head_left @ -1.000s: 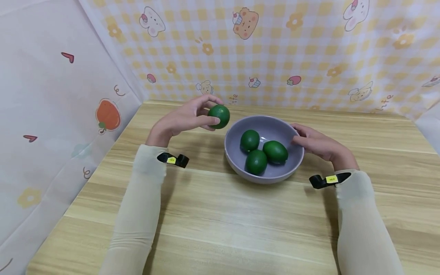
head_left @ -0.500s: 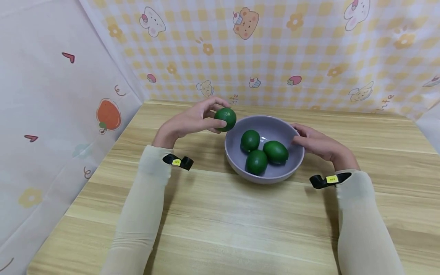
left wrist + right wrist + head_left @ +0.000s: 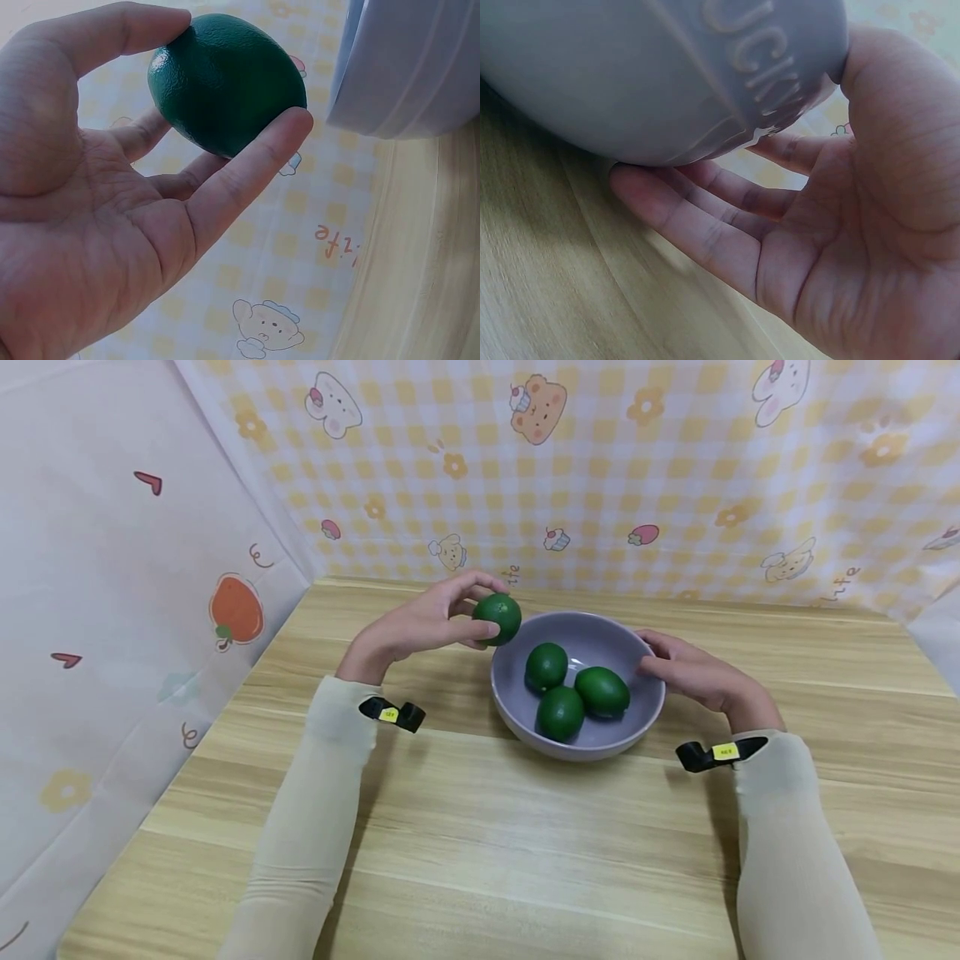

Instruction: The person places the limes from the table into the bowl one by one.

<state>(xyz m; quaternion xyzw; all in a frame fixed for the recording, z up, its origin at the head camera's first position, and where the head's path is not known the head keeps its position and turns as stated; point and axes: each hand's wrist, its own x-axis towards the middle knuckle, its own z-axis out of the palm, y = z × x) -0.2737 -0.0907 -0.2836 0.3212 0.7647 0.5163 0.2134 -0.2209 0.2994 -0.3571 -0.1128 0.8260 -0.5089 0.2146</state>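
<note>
My left hand [image 3: 431, 622] holds a green lime [image 3: 501, 618] between thumb and fingertips, raised at the left rim of a grey-purple bowl [image 3: 517, 727]. In the left wrist view the lime [image 3: 232, 82] is pinched clear of the palm, with the bowl's outer wall [image 3: 412, 67] apart from it on the right. Inside the bowl lie 3 more limes [image 3: 602, 692], close together. My right hand [image 3: 705, 678] grips the bowl's right side, thumb over the rim. Its fingers [image 3: 712, 240] touch the bowl low on the outside in the right wrist view, beneath raised lettering.
The bowl stands on a wood-grain table [image 3: 525, 852]. Behind the table hangs a yellow checked cloth [image 3: 585, 485] with cartoon prints. A white printed sheet [image 3: 135, 610] borders the left side.
My left hand has carried the lime to the right, from beside the bowl to its left rim. The right hand and the bowl have stayed in place.
</note>
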